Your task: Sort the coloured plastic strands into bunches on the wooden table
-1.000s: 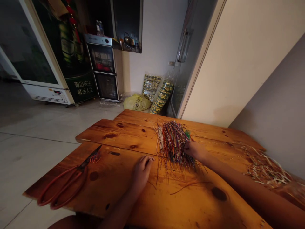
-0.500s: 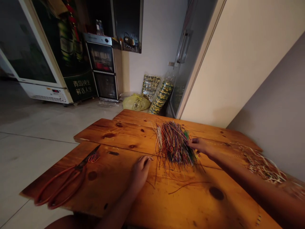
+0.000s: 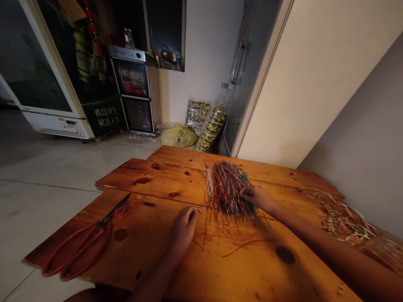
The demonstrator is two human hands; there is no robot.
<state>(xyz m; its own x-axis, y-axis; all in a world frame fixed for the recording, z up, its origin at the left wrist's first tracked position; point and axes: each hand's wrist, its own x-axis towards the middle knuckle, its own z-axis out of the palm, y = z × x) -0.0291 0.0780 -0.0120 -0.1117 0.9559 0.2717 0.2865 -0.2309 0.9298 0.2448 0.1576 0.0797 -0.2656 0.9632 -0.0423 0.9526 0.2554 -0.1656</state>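
Observation:
A heap of thin multicoloured wires (image 3: 228, 188) lies on the wooden table (image 3: 157, 251), strands sticking out all round it. My right hand (image 3: 253, 197) is at the heap's right side, thumb and forefinger closed together against the wires. Whether a strand is pinched there is too small to see. Just left of the heap, my left hand (image 3: 186, 222) rests low over the table with its fingers curled and thumb pressed in. What it holds, if anything, is hidden. Large red-handled scissors (image 3: 102, 225) lie at the left, their blade beside a small coil of reddish wire (image 3: 122, 210).
Scraps of pale and coloured wire (image 3: 349, 220) are strewn along the table's right side. One loose strand (image 3: 247, 244) lies in front of the heap. Beyond the far edge are a yellow bag (image 3: 178, 136), plastic-wrapped rolls (image 3: 212, 128) and a two-door cabinet (image 3: 135, 90).
My right hand has shifted left and slightly down along the heap's right side. My left hand stays in nearly the same place. The whole view has moved slightly.

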